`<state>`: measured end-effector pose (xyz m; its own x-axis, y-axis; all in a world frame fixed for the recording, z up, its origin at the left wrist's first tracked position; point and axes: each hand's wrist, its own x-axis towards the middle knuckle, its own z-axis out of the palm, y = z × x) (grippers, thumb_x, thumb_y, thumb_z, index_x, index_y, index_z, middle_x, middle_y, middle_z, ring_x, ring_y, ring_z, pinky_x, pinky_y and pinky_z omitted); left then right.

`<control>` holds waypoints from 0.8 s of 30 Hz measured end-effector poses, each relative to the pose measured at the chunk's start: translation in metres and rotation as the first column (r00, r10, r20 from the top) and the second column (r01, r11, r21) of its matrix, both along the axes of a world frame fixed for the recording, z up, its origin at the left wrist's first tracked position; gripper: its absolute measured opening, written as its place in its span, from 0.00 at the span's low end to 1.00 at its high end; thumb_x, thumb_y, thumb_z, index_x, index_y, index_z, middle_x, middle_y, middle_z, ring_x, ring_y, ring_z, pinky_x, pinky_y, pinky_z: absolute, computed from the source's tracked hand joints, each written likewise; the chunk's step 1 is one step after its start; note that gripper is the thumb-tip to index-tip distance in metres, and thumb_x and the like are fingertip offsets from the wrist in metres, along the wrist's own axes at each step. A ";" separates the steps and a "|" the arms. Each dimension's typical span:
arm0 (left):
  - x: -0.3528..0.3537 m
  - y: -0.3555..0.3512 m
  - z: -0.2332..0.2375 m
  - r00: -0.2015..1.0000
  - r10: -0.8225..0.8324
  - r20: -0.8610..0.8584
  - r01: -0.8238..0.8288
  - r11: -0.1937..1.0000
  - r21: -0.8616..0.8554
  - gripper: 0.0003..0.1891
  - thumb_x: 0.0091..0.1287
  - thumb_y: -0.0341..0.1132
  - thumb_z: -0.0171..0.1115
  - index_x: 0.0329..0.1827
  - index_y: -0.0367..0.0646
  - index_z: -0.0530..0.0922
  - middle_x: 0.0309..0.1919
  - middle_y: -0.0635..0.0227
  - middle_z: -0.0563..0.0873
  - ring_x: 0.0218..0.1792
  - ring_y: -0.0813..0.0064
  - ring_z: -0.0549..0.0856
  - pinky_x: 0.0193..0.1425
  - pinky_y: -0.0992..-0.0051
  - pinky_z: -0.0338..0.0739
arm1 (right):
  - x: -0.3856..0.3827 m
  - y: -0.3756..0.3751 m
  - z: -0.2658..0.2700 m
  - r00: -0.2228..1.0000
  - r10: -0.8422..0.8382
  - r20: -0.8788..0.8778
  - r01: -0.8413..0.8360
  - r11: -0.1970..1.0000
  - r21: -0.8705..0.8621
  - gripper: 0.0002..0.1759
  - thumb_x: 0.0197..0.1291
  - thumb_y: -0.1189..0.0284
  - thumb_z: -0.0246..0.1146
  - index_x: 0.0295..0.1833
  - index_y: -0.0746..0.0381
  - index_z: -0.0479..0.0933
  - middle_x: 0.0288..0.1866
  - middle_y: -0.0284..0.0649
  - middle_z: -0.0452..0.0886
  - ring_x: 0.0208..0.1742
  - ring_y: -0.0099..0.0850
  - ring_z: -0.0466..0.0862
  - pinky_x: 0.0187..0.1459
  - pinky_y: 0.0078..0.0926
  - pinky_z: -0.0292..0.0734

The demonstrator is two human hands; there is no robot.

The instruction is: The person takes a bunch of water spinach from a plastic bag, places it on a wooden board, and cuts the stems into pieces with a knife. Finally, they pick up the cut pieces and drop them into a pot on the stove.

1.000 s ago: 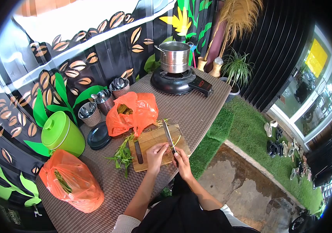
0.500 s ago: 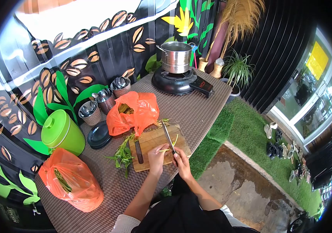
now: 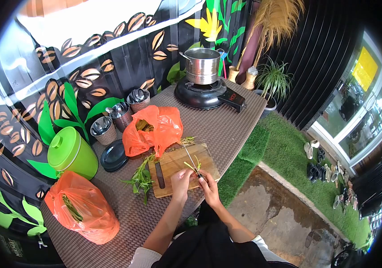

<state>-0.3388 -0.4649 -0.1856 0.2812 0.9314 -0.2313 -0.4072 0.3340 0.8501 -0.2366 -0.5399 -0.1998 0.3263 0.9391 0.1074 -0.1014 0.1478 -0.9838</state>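
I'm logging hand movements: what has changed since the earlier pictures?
The narrow silver-bladed knife has turned nearly edge-on, tip shifting down-left in view; thin green stems moved beside it. The right hand still grips the knife. The rectangular brown wooden board stayed put.

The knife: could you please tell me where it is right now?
Near the middle of the head view, the knife is in the right hand, its blade mostly above the wooden cutting board.

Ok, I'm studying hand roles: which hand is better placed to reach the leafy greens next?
Probably the left hand: it's nearer the leafy greens beside the cutting board, while the right hand grips the knife.
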 end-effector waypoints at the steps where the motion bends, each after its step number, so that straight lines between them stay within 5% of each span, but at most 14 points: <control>1: 0.000 0.001 -0.001 1.000 -0.015 -0.018 0.016 1.000 0.020 0.09 0.67 0.29 0.60 0.40 0.31 0.82 0.36 0.63 0.86 0.37 0.76 0.85 0.46 0.78 0.80 | 0.000 0.000 0.001 1.000 0.000 -0.002 0.000 1.000 0.003 0.20 0.70 0.71 0.55 0.64 0.68 0.68 0.57 0.39 0.77 0.56 0.24 0.75 0.56 0.21 0.69; 12: -0.004 0.005 -0.004 0.982 -0.035 -0.184 0.068 0.982 0.177 0.08 0.64 0.26 0.62 0.40 0.27 0.82 0.35 0.61 0.87 0.37 0.75 0.85 0.46 0.78 0.80 | 0.004 0.000 0.000 0.999 0.022 -0.039 -0.021 1.000 0.019 0.17 0.70 0.74 0.54 0.62 0.67 0.68 0.56 0.38 0.76 0.58 0.23 0.73 0.57 0.20 0.67; 15: -0.007 0.005 0.005 0.957 0.055 -0.284 0.052 0.933 0.357 0.08 0.62 0.28 0.66 0.35 0.28 0.83 0.28 0.66 0.87 0.30 0.80 0.85 0.37 0.81 0.78 | 0.003 0.001 -0.003 1.000 0.002 -0.019 -0.002 0.999 0.035 0.16 0.70 0.73 0.55 0.61 0.65 0.69 0.54 0.37 0.77 0.51 0.21 0.75 0.51 0.19 0.70; 20: -0.013 0.004 0.009 0.832 0.166 -0.530 0.184 0.817 0.546 0.07 0.58 0.28 0.68 0.33 0.31 0.84 0.29 0.63 0.88 0.28 0.79 0.86 0.35 0.79 0.79 | 0.002 0.006 0.000 0.994 -0.036 0.106 0.040 0.999 -0.032 0.14 0.70 0.69 0.56 0.58 0.62 0.71 0.29 0.30 0.75 0.27 0.16 0.68 0.29 0.17 0.65; 24: -0.016 0.009 -0.007 0.779 0.254 -0.573 0.125 0.833 0.539 0.07 0.57 0.29 0.68 0.32 0.32 0.84 0.28 0.63 0.88 0.28 0.78 0.86 0.35 0.78 0.79 | 0.007 0.017 0.001 0.974 -0.055 0.222 0.068 0.996 -0.052 0.14 0.70 0.68 0.56 0.57 0.62 0.72 0.21 0.28 0.68 0.23 0.16 0.66 0.27 0.19 0.62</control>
